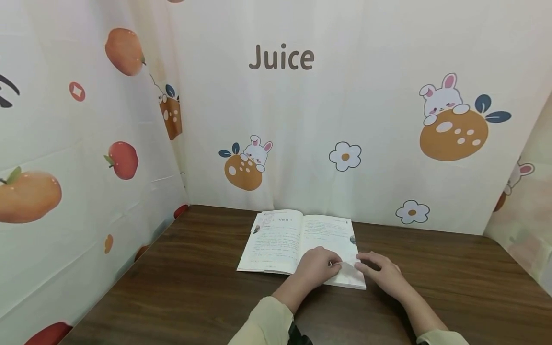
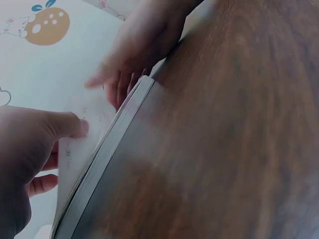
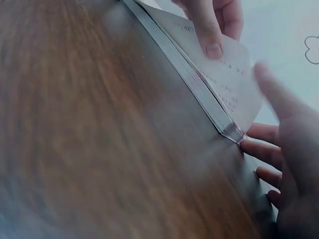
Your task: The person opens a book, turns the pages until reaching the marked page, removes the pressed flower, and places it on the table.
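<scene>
An open book [image 1: 276, 242] lies on the wooden table, its printed pages facing up. My left hand [image 1: 317, 266] reaches over the lower part of the right-hand side and pinches a page [image 2: 75, 149] between thumb and fingers. That page is lifted and bent, as the right wrist view shows its raised corner [image 3: 239, 94]. At the book's right edge is my right hand [image 1: 385, 276], its thumb apart from the fingers and holding nothing. In the right wrist view its fingertips [image 3: 254, 130] are at the corner of the page block; whether they press on it I cannot tell.
The dark brown table [image 1: 181, 282] extends on both sides of the book. Behind it hangs a pale curtain [image 1: 302, 110] printed with rabbits, oranges, flowers and the word Juice. Another fruit-patterned curtain [image 1: 82, 201] runs along the left side.
</scene>
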Available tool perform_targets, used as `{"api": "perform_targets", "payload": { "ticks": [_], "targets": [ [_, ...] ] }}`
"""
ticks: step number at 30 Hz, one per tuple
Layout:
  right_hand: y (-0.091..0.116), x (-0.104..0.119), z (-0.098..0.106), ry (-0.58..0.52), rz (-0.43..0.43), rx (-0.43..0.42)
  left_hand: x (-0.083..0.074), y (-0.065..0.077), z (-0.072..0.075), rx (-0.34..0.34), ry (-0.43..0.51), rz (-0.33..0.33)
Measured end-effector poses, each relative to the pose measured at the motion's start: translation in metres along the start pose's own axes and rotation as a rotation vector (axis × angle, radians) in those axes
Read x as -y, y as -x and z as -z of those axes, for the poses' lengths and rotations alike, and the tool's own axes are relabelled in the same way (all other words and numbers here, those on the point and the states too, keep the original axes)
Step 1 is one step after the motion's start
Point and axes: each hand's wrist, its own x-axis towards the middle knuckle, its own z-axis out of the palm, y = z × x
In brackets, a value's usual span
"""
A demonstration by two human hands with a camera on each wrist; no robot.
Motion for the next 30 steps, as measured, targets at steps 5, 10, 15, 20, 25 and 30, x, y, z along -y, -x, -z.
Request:
{"api": "perform_targets", "payload": {
  "ticks": [5, 10, 15, 20, 25, 30],
  "targets": [
    [-0.001, 0.001, 0.004, -0.091, -0.020, 0.044, 0.001, -0.001, -0.001, -0.056, 0.033, 0.033],
    [0.000, 0.001, 0.003, -0.085, -0.031, 0.036, 0.003, 0.000, 0.006, -0.141, 0.111, 0.058],
    [0.000, 0.000, 0.002, -0.077, -0.026, 0.030, 0.010, 0.001, 0.018, -0.280, 0.218, 0.053],
    [0.000, 0.000, 0.002, -0.073, -0.016, 0.026, 0.018, 0.000, 0.035, -0.383, 0.305, 0.051],
    [-0.001, 0.000, 0.002, -0.071, -0.037, 0.035, 0.032, 0.000, 0.054, -0.473, 0.392, 0.087],
    [-0.001, 0.001, 0.003, -0.072, -0.061, 0.047, 0.052, 0.002, 0.071, -0.470, 0.506, 0.137]
  ]
}}
